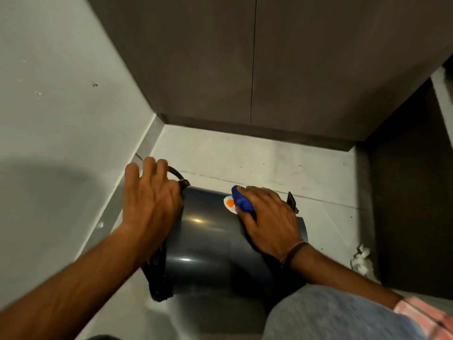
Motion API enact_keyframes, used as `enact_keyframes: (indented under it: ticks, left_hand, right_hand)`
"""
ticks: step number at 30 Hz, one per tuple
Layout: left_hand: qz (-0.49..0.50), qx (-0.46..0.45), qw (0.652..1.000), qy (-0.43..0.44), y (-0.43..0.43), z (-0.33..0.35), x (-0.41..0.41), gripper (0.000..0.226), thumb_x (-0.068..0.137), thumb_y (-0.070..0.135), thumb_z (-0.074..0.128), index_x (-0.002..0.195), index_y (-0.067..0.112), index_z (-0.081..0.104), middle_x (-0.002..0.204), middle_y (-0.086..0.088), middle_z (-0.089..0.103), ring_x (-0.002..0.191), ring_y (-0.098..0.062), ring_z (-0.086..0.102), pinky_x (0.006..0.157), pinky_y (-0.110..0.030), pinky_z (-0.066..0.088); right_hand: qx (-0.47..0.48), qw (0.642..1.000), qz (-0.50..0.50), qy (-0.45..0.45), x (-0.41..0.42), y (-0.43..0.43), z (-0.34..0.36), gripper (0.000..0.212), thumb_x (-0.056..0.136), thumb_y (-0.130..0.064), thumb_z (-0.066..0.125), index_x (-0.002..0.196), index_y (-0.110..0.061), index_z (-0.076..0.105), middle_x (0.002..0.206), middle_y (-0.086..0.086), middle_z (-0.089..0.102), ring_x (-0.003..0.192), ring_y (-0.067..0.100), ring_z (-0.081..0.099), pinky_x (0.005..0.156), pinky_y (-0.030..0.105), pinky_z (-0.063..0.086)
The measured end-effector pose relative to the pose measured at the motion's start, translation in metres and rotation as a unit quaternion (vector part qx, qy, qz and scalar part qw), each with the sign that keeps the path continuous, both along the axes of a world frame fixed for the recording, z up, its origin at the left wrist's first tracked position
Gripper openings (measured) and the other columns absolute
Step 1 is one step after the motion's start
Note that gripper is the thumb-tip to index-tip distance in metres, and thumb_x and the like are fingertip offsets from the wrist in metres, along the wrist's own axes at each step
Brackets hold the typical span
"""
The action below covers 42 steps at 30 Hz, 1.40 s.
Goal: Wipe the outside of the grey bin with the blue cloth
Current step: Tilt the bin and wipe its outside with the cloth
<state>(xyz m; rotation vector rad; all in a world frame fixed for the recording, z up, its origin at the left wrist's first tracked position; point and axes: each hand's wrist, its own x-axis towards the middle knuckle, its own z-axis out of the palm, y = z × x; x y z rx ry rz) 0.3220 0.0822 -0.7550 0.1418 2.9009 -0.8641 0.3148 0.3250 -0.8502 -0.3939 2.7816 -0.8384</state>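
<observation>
The grey bin lies on its side on the pale floor, its shiny wall facing up. A black liner hangs out at its left end. My left hand rests on that left rim, fingers spread over the black edge. My right hand presses flat on the bin's upper right side, with the blue cloth bunched under its fingers. A white sticker with an orange dot shows on the bin just left of the cloth.
A grey wall stands at the left and dark cabinet doors at the back. A dark panel closes the right side. Crumpled white paper lies on the floor at the right. My knee in blue fabric is at the bottom.
</observation>
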Motion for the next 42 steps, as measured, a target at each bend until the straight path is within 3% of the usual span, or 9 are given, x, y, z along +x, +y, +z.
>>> enact_keyframes:
  ticks: [5, 10, 14, 20, 24, 30, 33, 39, 42]
  left_hand:
    - [0.149, 0.210, 0.966, 0.001, -0.002, 0.001, 0.056, 0.016, 0.087, 0.034, 0.064, 0.087, 0.018, 0.065, 0.064, 0.005, 0.051, 0.048, -0.014, 0.038, 0.045, -0.023, 0.021]
    - [0.145, 0.340, 0.928, 0.032, -0.015, -0.010, 0.062, 0.022, 0.090, 0.024, 0.057, 0.112, 0.023, 0.064, 0.063, 0.011, 0.050, 0.048, -0.005, 0.040, 0.045, -0.016, 0.026]
    - [0.153, 0.317, 0.936, 0.015, -0.015, -0.006, 0.034, 0.021, 0.090, 0.035, 0.056, 0.104, 0.022, 0.067, 0.065, 0.007, 0.046, 0.055, -0.014, 0.048, 0.049, -0.026, 0.035]
    - [0.198, 0.272, 0.938, -0.080, -0.014, 0.003, -0.032, 0.039, 0.087, 0.047, 0.063, 0.117, 0.021, 0.068, 0.111, -0.016, 0.067, 0.103, -0.039, 0.063, 0.084, -0.042, 0.051]
    - [0.190, 0.259, 0.938, -0.130, -0.015, 0.008, -0.058, 0.035, 0.087, 0.046, 0.068, 0.107, 0.017, 0.069, 0.081, -0.005, 0.059, 0.076, -0.025, 0.058, 0.071, -0.036, 0.046]
    - [0.176, 0.253, 0.937, -0.167, -0.009, 0.006, -0.078, 0.026, 0.088, 0.043, 0.065, 0.096, 0.018, 0.070, 0.063, 0.001, 0.062, 0.068, -0.018, 0.062, 0.068, -0.033, 0.044]
    - [0.180, 0.244, 0.940, -0.158, -0.009, 0.001, -0.087, 0.031, 0.089, 0.045, 0.063, 0.105, 0.019, 0.068, 0.071, -0.001, 0.063, 0.076, -0.025, 0.066, 0.075, -0.034, 0.049]
    - [0.160, 0.207, 0.957, -0.125, -0.004, -0.006, -0.100, 0.034, 0.090, 0.048, 0.063, 0.087, 0.015, 0.058, 0.072, -0.001, 0.057, 0.071, -0.021, 0.058, 0.065, -0.034, 0.044]
    - [0.166, 0.206, 0.953, -0.148, -0.012, -0.006, -0.105, 0.032, 0.090, 0.048, 0.062, 0.078, 0.019, 0.056, 0.071, -0.002, 0.065, 0.075, -0.023, 0.063, 0.068, -0.035, 0.046]
  right_hand:
    - [0.000, 1.000, 0.008, -0.004, -0.007, -0.003, 0.002, 0.050, 0.101, -0.051, 0.048, 0.148, -0.034, 0.050, 0.143, -0.008, 0.063, 0.131, 0.019, 0.057, 0.108, 0.047, 0.051]
    - [-0.029, 0.996, 0.020, -0.088, -0.035, -0.025, 0.012, 0.024, 0.099, -0.053, 0.046, 0.101, -0.034, 0.061, 0.101, -0.007, 0.071, 0.095, 0.023, 0.066, 0.086, 0.042, 0.056]
    - [-0.038, 0.987, 0.083, -0.131, -0.073, -0.082, 0.025, 0.036, 0.097, -0.050, 0.049, 0.126, -0.035, 0.063, 0.134, -0.002, 0.068, 0.120, 0.030, 0.062, 0.102, 0.044, 0.050]
    - [0.039, 0.965, 0.211, 0.150, 0.034, -0.067, 0.012, 0.071, 0.095, -0.049, 0.045, 0.161, -0.030, 0.028, 0.171, 0.003, 0.030, 0.158, 0.037, 0.022, 0.123, 0.060, 0.024]
    - [0.087, 0.921, 0.310, 0.220, 0.049, -0.044, -0.006, 0.071, 0.095, -0.037, 0.045, 0.162, -0.030, 0.024, 0.172, 0.005, 0.026, 0.159, 0.038, 0.018, 0.123, 0.062, 0.025]
    - [-0.019, 0.993, 0.116, 0.013, -0.061, -0.064, 0.028, 0.059, 0.104, -0.048, 0.047, 0.159, -0.031, 0.036, 0.164, 0.000, 0.043, 0.150, 0.030, 0.039, 0.119, 0.046, 0.036]
    - [0.044, 0.978, 0.152, 0.133, -0.014, -0.068, 0.010, 0.069, 0.098, -0.047, 0.050, 0.162, -0.031, 0.029, 0.170, 0.003, 0.032, 0.156, 0.035, 0.026, 0.124, 0.057, 0.026]
    - [0.155, 0.867, 0.338, 0.331, 0.090, -0.037, -0.053, 0.054, 0.109, -0.029, 0.025, 0.163, -0.028, 0.027, 0.173, -0.001, 0.026, 0.161, 0.029, 0.018, 0.127, 0.061, 0.011]
    - [0.085, 0.906, 0.284, 0.302, 0.066, -0.015, -0.047, 0.051, 0.111, -0.034, 0.029, 0.162, -0.032, 0.032, 0.171, 0.000, 0.031, 0.160, 0.030, 0.021, 0.128, 0.058, 0.015]
